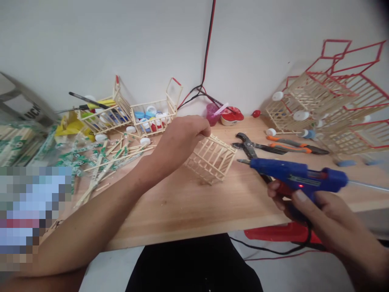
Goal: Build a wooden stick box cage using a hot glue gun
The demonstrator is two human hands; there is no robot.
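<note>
My left hand [181,138] is closed on the top edge of a small basket of wooden sticks [212,159], tilting it above the wooden table [182,211]. My right hand [316,207] grips a blue hot glue gun [299,175] by its handle, one finger on the trigger. The gun's nozzle points left, a short way right of the basket and not touching it. A red light glows on the gun's body.
Pliers [252,148] and orange-handled cutters [291,146] lie behind the gun. Finished stick carts with red frames [331,101] are stacked at right; two small carts with bottle caps [148,113] stand at the back. Loose sticks and green wrappers [100,162] litter the left. Cups [225,113] stand by the wall.
</note>
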